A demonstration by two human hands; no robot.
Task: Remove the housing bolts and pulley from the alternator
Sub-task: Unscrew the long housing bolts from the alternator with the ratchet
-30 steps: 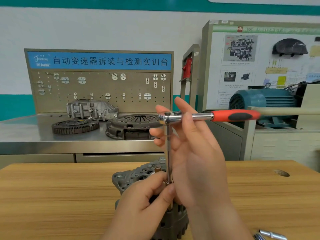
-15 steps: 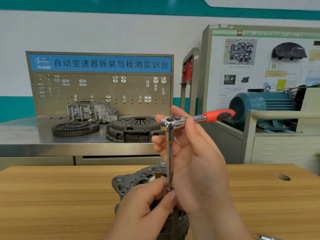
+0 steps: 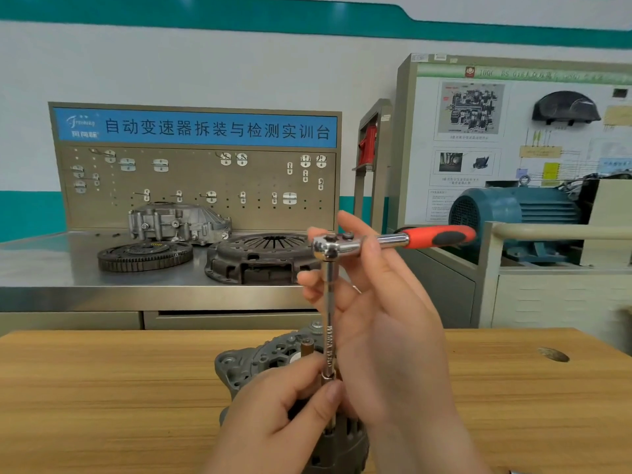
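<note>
1. Since one second ago, the ratchet [image 3: 393, 241] has swung its orange handle from pointing squarely right to pointing right and slightly away. Both hands keep their places.
2. Table [image 3: 102, 388]: wooden, spans the foreground and carries the alternator.
3. Bench [image 3: 68, 271]: steel, stands behind the table, with a pegboard [image 3: 191, 186] along its back.
4. Motor [image 3: 519, 210]: blue, at the rear right, behind the ratchet handle.
5. Clutch cover [image 3: 260, 258] and toothed ring [image 3: 145, 256]: these lie side by side on the bench.
6. Alternator [image 3: 246, 364]: grey, stands on the table at near centre, end face upward, partly hidden by both hands.
7. Right hand [image 3: 386, 336]: the thumb crosses in front of the ratchet neck. The fingers lie mostly straight behind the head and bar. It holds the ratchet just beside the head.
8. Left hand [image 3: 273, 415]: thumb and fingers pinch the lower end of the extension bar, directly above the alternator.
9. Extension bar [image 3: 329, 319]: upright, it runs from the ratchet head down to the alternator. Its lower tip is hidden by the left hand.
</note>
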